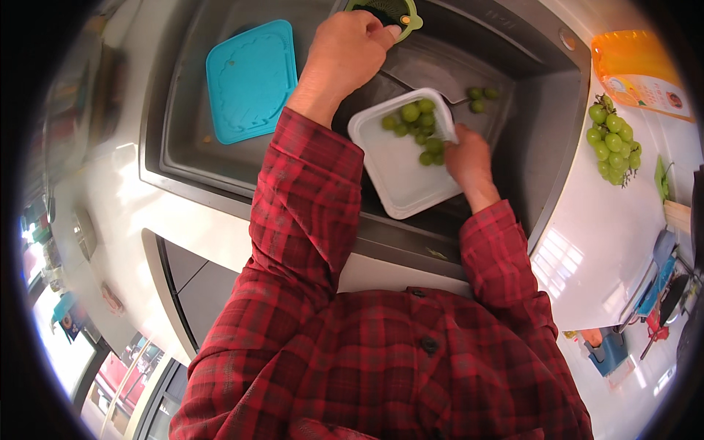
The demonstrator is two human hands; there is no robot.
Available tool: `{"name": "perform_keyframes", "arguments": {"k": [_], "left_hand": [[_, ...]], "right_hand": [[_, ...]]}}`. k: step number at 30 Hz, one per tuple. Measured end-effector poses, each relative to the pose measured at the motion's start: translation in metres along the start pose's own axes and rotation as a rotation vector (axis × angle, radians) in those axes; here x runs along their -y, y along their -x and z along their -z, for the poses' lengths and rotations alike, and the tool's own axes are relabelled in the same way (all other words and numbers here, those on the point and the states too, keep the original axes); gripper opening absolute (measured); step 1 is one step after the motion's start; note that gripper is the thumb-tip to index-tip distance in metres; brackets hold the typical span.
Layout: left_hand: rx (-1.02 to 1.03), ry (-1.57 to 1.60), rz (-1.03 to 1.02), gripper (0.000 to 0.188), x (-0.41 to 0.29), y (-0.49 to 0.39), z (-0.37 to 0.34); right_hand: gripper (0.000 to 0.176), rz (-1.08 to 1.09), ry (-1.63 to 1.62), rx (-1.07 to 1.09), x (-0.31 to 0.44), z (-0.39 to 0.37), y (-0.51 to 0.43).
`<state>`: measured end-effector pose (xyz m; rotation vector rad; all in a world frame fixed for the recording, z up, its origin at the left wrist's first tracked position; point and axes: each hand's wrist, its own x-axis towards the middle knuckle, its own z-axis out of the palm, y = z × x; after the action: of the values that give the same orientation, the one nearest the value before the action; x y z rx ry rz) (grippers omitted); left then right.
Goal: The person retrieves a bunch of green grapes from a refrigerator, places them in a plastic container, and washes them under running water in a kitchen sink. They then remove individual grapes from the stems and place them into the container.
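My left hand point(352, 47) reaches to the far side of the sink, its thumb and fingers closed at the rim of a green strainer basket point(413, 23). The basket is dark inside and partly cut off by the picture's top edge. Lower down, my right hand point(470, 157) grips the right side of a white plastic container point(385, 165). Green grapes point(421, 118) lie in the container, bunched toward its far right side. Several loose grapes point(477, 99) rest in the sink beyond it. A turquoise plastic lid point(253, 82) lies in the left part of the sink.
The dark sink point(542, 110) surrounds both hands. On the white counter point(561, 264) to the right lie a bunch of green grapes point(613, 143) and an orange package point(641, 71) bearing writing. Knives and other kitchen utensils point(660, 280) stand farther along that side.
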<state>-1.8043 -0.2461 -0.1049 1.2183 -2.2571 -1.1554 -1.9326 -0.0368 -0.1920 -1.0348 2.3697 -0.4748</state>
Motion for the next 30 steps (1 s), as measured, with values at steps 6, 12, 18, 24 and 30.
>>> {"name": "perform_keyframes", "arguments": {"k": [6, 12, 18, 24, 30], "left_hand": [[-0.060, 0.319, 0.091, 0.034, -0.005, 0.000, 0.001], [-0.156, 0.067, -0.095, 0.031, -0.002, -0.003, 0.000], [-0.201, 0.090, -0.134, 0.027, -0.001, -0.003, -0.001], [-0.142, 0.120, -0.086, 0.029, -0.006, -0.002, 0.001], [-0.145, 0.080, -0.085, 0.030, -0.006, -0.001, 0.001]], "right_hand": [[0.023, -0.028, -0.155, 0.126, -0.016, -0.038, -0.006], [0.032, -0.261, -0.165, 0.067, -0.028, -0.011, -0.031], [0.049, -0.015, 0.176, -0.229, -0.048, 0.005, -0.070], [0.045, -0.059, 0.281, -0.239, -0.039, -0.026, -0.085], [0.038, -0.334, -0.472, -0.083, -0.016, 0.004, -0.080]]}}
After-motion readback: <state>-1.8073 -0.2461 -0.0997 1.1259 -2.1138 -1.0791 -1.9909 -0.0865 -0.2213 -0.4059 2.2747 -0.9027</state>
